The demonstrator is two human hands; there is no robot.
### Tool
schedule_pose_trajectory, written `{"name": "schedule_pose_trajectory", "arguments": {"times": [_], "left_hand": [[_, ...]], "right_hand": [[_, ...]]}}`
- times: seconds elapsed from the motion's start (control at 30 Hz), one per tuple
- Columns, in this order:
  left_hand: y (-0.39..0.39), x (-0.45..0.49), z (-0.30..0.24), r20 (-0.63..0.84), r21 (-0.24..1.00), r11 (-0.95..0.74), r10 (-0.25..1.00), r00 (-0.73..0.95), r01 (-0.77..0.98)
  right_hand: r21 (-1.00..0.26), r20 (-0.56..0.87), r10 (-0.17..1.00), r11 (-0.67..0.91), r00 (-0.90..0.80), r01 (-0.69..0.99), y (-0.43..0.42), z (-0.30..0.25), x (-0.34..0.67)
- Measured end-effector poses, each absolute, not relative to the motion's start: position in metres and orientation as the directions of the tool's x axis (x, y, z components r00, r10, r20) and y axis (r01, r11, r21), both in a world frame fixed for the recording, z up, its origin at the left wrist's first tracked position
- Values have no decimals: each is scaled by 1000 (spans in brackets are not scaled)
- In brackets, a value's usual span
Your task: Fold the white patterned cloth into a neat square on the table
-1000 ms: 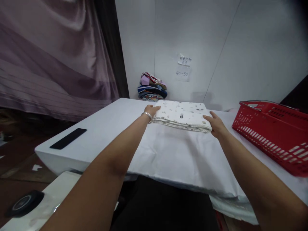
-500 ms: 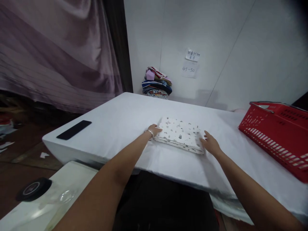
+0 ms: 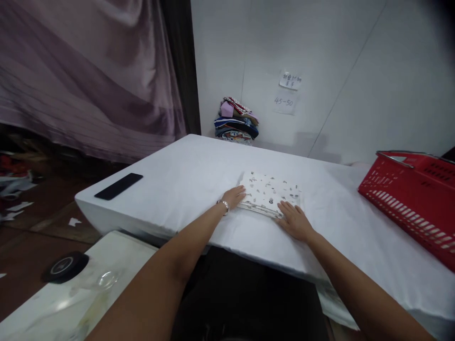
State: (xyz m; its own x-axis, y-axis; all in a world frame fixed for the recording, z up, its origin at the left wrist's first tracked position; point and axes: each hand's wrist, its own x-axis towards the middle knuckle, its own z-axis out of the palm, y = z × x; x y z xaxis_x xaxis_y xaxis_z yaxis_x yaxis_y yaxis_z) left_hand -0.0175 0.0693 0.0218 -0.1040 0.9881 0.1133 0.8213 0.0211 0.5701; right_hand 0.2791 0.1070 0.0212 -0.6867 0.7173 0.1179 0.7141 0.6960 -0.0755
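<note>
A folded white cloth (image 3: 266, 189) with small dark and grey printed figures lies flat on the white-covered table (image 3: 177, 175), its layered folds showing along the near edge. My left hand (image 3: 234, 196), with a bracelet at the wrist, rests at the cloth's left edge, fingers stretched out over it. On the near right corner lies my right hand (image 3: 294, 220), palm down with the fingers spread. Both hands touch the cloth without gripping it. That corner is hidden under my right hand.
A red plastic basket (image 3: 412, 199) stands on the right of the table. A flat black object (image 3: 119, 186) lies on the left. Behind the far edge rises a pile of folded fabrics (image 3: 236, 121). A low white surface (image 3: 128, 255) at lower left carries a round black object (image 3: 66, 267).
My right hand has moved from beside the cloth's right edge onto its near right corner. The left hand stays at the left edge, its fingers now flatter. The view has shifted slightly.
</note>
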Motion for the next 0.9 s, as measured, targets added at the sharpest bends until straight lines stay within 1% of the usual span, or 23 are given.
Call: {"name": "schedule_pose_trajectory", "arguments": {"times": [0.1, 0.2, 0.3, 0.47, 0.6, 0.7, 0.9], "left_hand": [[63, -17, 25, 238, 548, -82, 969, -61, 832], [57, -12, 29, 356, 459, -220, 933, 48, 861], [56, -9, 34, 358, 368, -276, 923, 138, 888], [57, -11, 42, 257, 246, -319, 932, 256, 915], [58, -11, 50, 181, 205, -310, 944, 275, 928], [57, -7, 56, 149, 162, -319, 943, 296, 934], [58, 3, 55, 141, -54, -422, 894, 425, 905]], "right_hand": [[-186, 175, 711, 704, -682, 686, 112, 32, 272], [-269, 261, 639, 768, -724, 581, 114, 43, 255], [-290, 286, 594, 802, -752, 522, 115, 47, 235], [-251, 276, 559, 827, -782, 503, 115, 45, 219], [-209, 244, 564, 825, -789, 525, 112, 48, 216], [-116, 206, 567, 823, -797, 556, 109, 51, 214], [85, 135, 522, 841, -842, 535, 103, 57, 204]]}}
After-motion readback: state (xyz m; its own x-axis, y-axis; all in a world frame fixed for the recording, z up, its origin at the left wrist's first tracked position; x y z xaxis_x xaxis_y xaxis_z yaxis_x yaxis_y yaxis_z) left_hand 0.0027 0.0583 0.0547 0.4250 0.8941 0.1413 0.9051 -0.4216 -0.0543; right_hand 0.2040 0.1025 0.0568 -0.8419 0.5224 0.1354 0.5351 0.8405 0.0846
